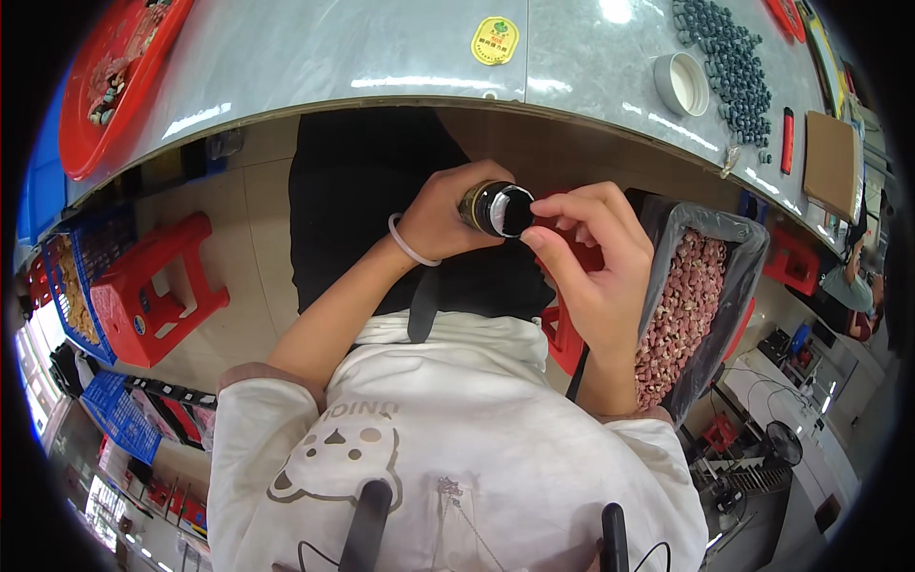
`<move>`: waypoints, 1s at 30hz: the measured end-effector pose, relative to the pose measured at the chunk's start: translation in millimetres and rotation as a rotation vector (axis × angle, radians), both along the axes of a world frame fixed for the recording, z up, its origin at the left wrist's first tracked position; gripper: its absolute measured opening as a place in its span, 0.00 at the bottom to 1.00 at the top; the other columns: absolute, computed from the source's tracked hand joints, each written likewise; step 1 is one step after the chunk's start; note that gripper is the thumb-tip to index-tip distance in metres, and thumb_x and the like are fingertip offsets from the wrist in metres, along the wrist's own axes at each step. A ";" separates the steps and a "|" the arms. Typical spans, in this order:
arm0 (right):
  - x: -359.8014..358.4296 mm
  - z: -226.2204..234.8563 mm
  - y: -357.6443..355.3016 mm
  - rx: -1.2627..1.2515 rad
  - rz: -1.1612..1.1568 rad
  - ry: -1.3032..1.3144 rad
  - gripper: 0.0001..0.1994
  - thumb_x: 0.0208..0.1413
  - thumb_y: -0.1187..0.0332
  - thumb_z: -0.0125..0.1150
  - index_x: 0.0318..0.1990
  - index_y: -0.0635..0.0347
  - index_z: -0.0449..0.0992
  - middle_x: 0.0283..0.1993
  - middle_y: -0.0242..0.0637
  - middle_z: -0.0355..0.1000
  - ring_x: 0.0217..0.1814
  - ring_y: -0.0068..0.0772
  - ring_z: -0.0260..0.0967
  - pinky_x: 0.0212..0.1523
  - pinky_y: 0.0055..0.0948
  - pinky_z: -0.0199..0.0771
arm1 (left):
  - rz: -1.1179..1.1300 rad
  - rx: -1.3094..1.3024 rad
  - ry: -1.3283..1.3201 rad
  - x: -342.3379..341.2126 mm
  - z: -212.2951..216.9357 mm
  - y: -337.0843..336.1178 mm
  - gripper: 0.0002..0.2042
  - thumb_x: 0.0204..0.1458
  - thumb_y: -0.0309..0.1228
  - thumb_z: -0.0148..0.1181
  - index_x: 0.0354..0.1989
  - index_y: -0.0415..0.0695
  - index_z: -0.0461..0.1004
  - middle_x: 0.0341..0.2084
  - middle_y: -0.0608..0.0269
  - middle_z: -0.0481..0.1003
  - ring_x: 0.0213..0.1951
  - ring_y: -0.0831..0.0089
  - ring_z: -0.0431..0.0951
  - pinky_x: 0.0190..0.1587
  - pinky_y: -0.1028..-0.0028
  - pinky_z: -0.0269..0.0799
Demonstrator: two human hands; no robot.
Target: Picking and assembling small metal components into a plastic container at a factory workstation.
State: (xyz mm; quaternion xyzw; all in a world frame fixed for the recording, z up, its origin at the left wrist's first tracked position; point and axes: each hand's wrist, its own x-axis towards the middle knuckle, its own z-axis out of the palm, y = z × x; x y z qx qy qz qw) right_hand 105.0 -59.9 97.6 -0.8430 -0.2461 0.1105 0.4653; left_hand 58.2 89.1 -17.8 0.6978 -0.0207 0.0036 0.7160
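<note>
My left hand [446, 212] grips a small dark bottle [498, 208] with a gold band, its round shiny end turned toward me. My right hand [589, 255] is at the bottle's right side, thumb and fingertips touching its rim. Both hands are held over my lap, below the edge of the grey worktable [362, 57]. A white bangle [410, 246] sits on my left wrist.
On the table lie a white lid [681, 84], a heap of small dark caps [736, 67], a red tray [114, 76], a red marker [787, 139] and a brown card [831, 164]. A bag-lined bin of pinkish pieces [688, 305] stands at my right, a red stool [157, 291] at my left.
</note>
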 end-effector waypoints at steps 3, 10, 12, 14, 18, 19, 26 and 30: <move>-4.4 -4.6 5.2 -0.048 -0.020 -0.058 0.08 0.39 0.75 0.67 0.30 0.64 0.76 0.26 0.31 0.65 0.27 0.20 0.58 0.26 0.19 0.57 | 0.030 0.027 -0.008 -0.3 0.6 -0.5 0.20 0.30 0.25 0.70 0.36 0.41 0.70 0.29 0.62 0.73 0.31 0.72 0.75 0.35 0.75 0.70; -12.7 -9.0 13.5 -0.129 -0.068 -0.129 0.07 0.40 0.75 0.67 0.29 0.64 0.77 0.22 0.30 0.62 0.24 0.20 0.55 0.24 0.19 0.55 | 0.020 0.039 -0.001 -1.6 -1.1 -1.7 0.18 0.32 0.27 0.69 0.34 0.40 0.71 0.28 0.64 0.72 0.30 0.76 0.71 0.33 0.78 0.68; -14.0 -11.3 14.4 -0.107 -0.083 -0.092 0.07 0.40 0.75 0.67 0.29 0.64 0.77 0.22 0.29 0.62 0.24 0.19 0.55 0.24 0.19 0.55 | 0.022 0.051 -0.011 -1.1 -0.2 -1.6 0.18 0.30 0.26 0.68 0.33 0.40 0.71 0.27 0.64 0.71 0.29 0.74 0.71 0.32 0.77 0.67; -14.2 -12.0 15.6 -0.085 -0.098 -0.054 0.07 0.40 0.75 0.67 0.29 0.64 0.77 0.22 0.29 0.61 0.24 0.18 0.54 0.24 0.19 0.54 | 0.024 0.061 -0.026 -0.7 -0.7 -2.0 0.17 0.30 0.26 0.68 0.33 0.40 0.71 0.27 0.64 0.71 0.28 0.73 0.71 0.32 0.77 0.67; -13.6 -13.6 16.8 -0.034 -0.125 0.020 0.05 0.40 0.77 0.65 0.27 0.64 0.76 0.21 0.27 0.60 0.24 0.17 0.52 0.24 0.18 0.51 | 0.005 0.104 -0.038 0.0 0.4 -1.2 0.18 0.32 0.30 0.69 0.34 0.43 0.71 0.27 0.61 0.72 0.30 0.64 0.75 0.33 0.71 0.70; -13.1 -14.2 16.6 -0.017 -0.132 0.045 0.04 0.40 0.78 0.64 0.27 0.64 0.75 0.21 0.27 0.60 0.24 0.17 0.52 0.24 0.18 0.50 | 0.005 0.104 -0.037 0.2 0.0 -1.6 0.18 0.32 0.30 0.69 0.34 0.43 0.71 0.27 0.61 0.72 0.30 0.64 0.75 0.33 0.71 0.70; -12.3 -16.5 18.9 -0.030 -0.120 0.025 0.03 0.40 0.78 0.63 0.24 0.64 0.74 0.21 0.28 0.59 0.24 0.18 0.52 0.24 0.19 0.51 | 0.025 0.120 -0.060 -0.1 -2.3 -3.4 0.16 0.33 0.28 0.67 0.33 0.42 0.71 0.26 0.61 0.72 0.29 0.66 0.73 0.32 0.73 0.69; -11.7 -20.0 21.3 -0.057 -0.068 -0.121 0.04 0.39 0.79 0.61 0.23 0.64 0.71 0.21 0.30 0.60 0.24 0.23 0.53 0.26 0.22 0.54 | 0.033 0.120 -0.045 -0.4 -3.3 -3.7 0.15 0.33 0.24 0.64 0.32 0.40 0.71 0.26 0.62 0.71 0.27 0.70 0.72 0.32 0.76 0.68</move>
